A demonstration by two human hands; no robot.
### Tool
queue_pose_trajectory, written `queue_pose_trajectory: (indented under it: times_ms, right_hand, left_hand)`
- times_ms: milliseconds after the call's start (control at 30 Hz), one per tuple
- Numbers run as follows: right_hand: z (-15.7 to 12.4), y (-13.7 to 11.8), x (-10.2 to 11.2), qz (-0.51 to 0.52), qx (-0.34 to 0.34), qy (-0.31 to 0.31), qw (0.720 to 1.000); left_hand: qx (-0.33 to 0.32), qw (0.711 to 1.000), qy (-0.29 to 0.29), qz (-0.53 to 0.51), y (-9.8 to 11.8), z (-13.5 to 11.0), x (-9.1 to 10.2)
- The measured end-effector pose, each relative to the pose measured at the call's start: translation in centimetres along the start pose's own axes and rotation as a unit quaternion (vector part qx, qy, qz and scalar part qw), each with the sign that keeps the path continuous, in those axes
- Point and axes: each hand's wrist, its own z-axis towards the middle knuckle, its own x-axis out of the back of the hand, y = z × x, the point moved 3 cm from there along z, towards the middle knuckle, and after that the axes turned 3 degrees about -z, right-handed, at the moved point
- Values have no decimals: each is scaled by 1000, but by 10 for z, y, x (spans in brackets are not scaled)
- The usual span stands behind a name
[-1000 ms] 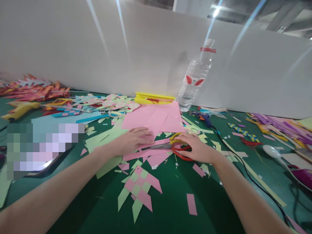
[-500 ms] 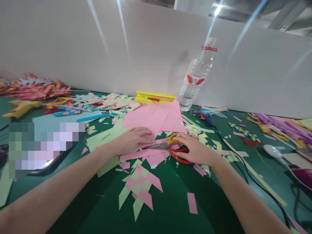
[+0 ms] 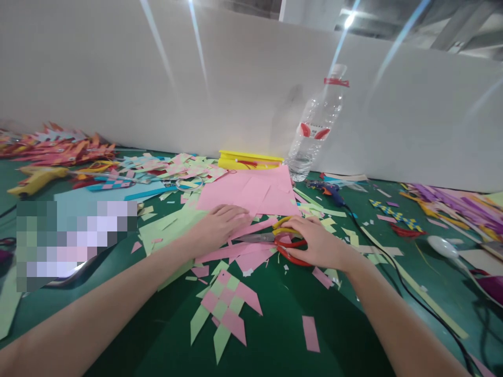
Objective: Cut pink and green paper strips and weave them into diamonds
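My right hand (image 3: pixel 316 238) grips a pair of scissors (image 3: pixel 257 238) by its red and yellow handles, the blades pointing left towards my other hand. With fingers together, my left hand (image 3: pixel 220 225) holds pink paper (image 3: pixel 257 226) beside the blade tips; its fingertips are partly hidden. Below the blades lie more pink strips (image 3: pixel 220 252). Behind both hands is a pink sheet (image 3: pixel 247 188), and light green paper (image 3: pixel 165 228) lies under my left wrist. Closer to me rests a woven pink and green paper fish (image 3: pixel 225 298), flat on the green table (image 3: pixel 275 324).
A clear bottle (image 3: pixel 314 131) leans by the white wall, right of a yellow tray (image 3: pixel 251 160). Glue guns lie left (image 3: pixel 37 180) and right (image 3: pixel 330 191), the right one trailing a black cable (image 3: pixel 387 251). A blurred-out object (image 3: pixel 74 243) and a white spoon (image 3: pixel 442 246) flank my arms.
The view has tilted up slightly. My hands and the scissors stay almost in place, with the scissors shifted a touch to the right.
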Motion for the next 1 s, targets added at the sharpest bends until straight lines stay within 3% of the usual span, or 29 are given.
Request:
queue_pose_trajectory:
  times_ms: [200, 433, 800, 1000]
  right_hand:
    - [1, 4, 0, 14, -3, -5, 1000]
    - [0, 4, 0, 17, 2, 2, 1000]
    - [1, 9, -2, 9, -23, -9, 1000]
    - [0, -1, -1, 24, -8, -4, 1000]
  left_hand:
    - [14, 999, 39, 1, 4, 3, 5]
    - [-11, 999, -16, -36, -1, -13, 16]
    - [12, 997, -11, -82, -16, -8, -3]
    - [-2, 994, -1, -107, -15, -8, -5]
